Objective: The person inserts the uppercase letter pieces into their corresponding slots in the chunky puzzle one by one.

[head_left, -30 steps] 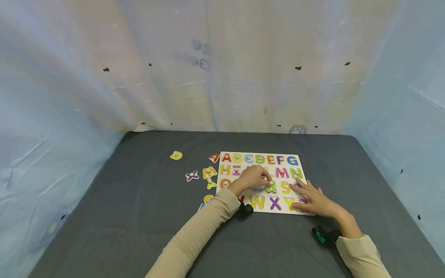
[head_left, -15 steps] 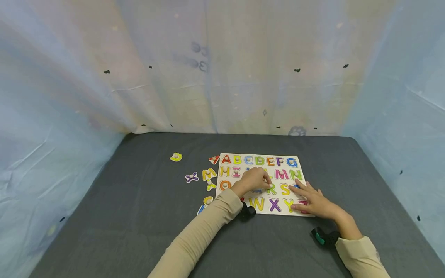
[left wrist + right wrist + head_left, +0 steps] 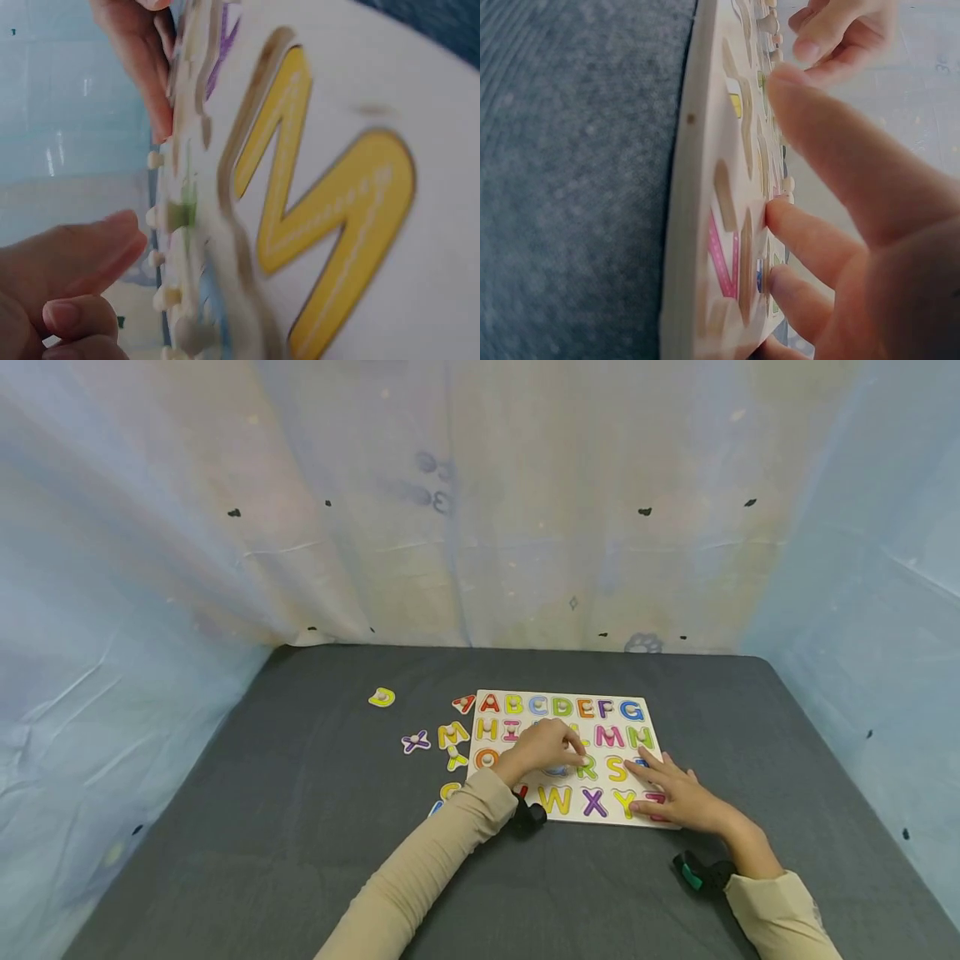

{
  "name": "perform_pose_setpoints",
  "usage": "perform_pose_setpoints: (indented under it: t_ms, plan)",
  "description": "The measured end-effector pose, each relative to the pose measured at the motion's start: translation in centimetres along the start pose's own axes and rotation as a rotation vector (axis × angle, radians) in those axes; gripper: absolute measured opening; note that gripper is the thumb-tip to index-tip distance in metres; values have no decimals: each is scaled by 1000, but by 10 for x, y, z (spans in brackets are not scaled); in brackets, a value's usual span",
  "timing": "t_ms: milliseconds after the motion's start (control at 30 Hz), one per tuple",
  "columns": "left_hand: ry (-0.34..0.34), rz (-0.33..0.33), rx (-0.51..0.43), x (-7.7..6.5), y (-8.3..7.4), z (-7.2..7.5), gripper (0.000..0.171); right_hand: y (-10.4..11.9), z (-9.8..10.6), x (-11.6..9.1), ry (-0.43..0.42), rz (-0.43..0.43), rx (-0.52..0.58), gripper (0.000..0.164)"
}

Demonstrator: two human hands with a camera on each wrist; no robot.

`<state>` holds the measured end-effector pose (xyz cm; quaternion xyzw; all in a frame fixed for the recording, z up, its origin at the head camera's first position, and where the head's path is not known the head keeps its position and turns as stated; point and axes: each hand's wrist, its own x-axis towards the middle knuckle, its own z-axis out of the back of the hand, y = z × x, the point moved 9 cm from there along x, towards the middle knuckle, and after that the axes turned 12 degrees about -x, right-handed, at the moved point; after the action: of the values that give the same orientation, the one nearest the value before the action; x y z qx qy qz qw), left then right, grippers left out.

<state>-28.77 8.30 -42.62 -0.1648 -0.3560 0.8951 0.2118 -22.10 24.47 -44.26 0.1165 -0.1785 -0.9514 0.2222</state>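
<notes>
My left hand (image 3: 543,747) reaches over the white alphabet peg board (image 3: 602,783), thumb and index fingertip right by the knob of the green letter R piece (image 3: 587,772). In the left wrist view the left fingers (image 3: 112,229) stand just apart from the row of wooden knobs, a small gap showing. The R lies in its slot in the third row. Spread over the board's right edge, my right hand (image 3: 678,789) rests its fingertips near the S (image 3: 617,768) and the Y slot (image 3: 623,803). Part of the second and third rows is hidden behind the left hand.
Left of the board lie several loose knobbed letters: a purple X (image 3: 416,742), a yellow M or W shape (image 3: 452,734), a yellow Y (image 3: 456,758), a red letter (image 3: 463,703) and a yellow curved letter (image 3: 381,697). My left sleeve (image 3: 427,860) crosses near other pieces.
The green R has settled from a slightly raised position flat into its slot, and the left fingers have loosened from its knob. The right hand stays in place on the board.
</notes>
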Motion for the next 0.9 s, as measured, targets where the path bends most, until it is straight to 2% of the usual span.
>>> perform_pose_setpoints:
  t_ms: [267,600,767,900]
  plan:
    - [19,-92,-147,-17,9,25,15,-1,-1,-1,-4,4,6,73]
    - [-7,-155,-221,-48,36,70,20,-2,0,1,3,-3,18,74]
    - [-28,-132,-215,-67,58,88,21,-1,0,2,4,-1,16,74]
    - [-28,-113,-217,-82,74,96,21,-1,0,1,3,-1,12,74]
